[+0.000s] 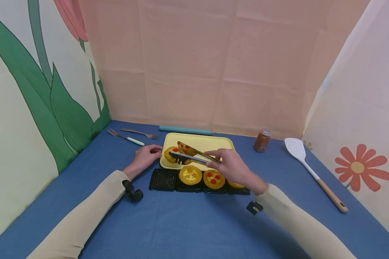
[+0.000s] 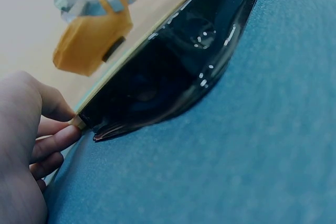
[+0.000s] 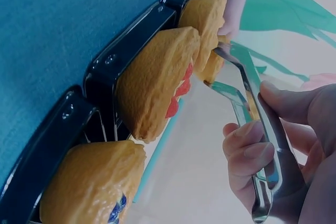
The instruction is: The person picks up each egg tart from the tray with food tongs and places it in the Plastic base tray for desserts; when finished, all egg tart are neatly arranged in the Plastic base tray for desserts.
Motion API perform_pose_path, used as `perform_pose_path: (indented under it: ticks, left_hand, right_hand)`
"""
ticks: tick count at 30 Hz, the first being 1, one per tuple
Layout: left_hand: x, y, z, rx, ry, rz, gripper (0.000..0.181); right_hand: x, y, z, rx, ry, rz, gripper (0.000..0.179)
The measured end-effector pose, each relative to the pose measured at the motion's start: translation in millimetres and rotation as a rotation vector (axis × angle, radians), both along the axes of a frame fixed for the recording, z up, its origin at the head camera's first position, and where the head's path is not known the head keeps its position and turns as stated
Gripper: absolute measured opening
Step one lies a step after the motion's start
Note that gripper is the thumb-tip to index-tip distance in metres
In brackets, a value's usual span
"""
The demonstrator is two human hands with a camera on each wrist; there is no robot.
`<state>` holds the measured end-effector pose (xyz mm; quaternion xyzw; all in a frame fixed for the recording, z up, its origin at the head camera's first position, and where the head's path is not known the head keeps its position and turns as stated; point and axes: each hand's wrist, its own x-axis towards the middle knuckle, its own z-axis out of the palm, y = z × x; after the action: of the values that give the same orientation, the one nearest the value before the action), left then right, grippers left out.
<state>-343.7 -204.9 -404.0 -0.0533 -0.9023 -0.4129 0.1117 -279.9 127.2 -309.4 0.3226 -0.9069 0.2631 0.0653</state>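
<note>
My left hand point(image 1: 147, 157) pinches the left edge of a pale yellow tray point(image 1: 210, 141) between thumb and fingers. In my right hand point(image 1: 231, 164) is a pair of metal tongs point(image 3: 270, 135). The tongs' tips are spread around a tart point(image 1: 167, 151) with red topping at the tray's left end; whether they touch it I cannot tell. In front of the tray lies a black plastic tray point(image 1: 163, 180) with several compartments in a row. A yellow-topped tart point(image 1: 190, 175), a red-topped tart point(image 1: 214, 179) and a blue-topped tart point(image 3: 94, 187) sit in it. The leftmost compartment holds no tart.
Two forks point(image 1: 129, 139) lie at the back left, and a teal rod point(image 1: 185, 130) lies behind the yellow tray. A brown jar point(image 1: 262, 141) with a silver lid stands back right. A white spatula point(image 1: 306, 163) with a wooden handle lies at the right.
</note>
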Motion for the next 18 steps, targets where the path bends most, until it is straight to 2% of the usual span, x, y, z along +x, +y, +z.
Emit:
perform_pose_path:
  ticks: [4, 11, 18]
  left_hand:
    - [-0.5, 0.8, 0.2, -0.013, -0.002, 0.001, 0.034]
    - [-0.7, 0.4, 0.2, -0.015, 0.005, -0.003, 0.033]
    - [0.5, -0.8, 0.1, -0.008, 0.014, -0.023, 0.034]
  right_hand:
    - [6.8, 3, 0.0, 0.005, 0.023, 0.007, 0.039]
    - [20.9, 4, 0.5, -0.02, 0.0, 0.032, 0.041]
    - [30.6, 2, -0.9, -0.007, 0.063, 0.106, 0.04]
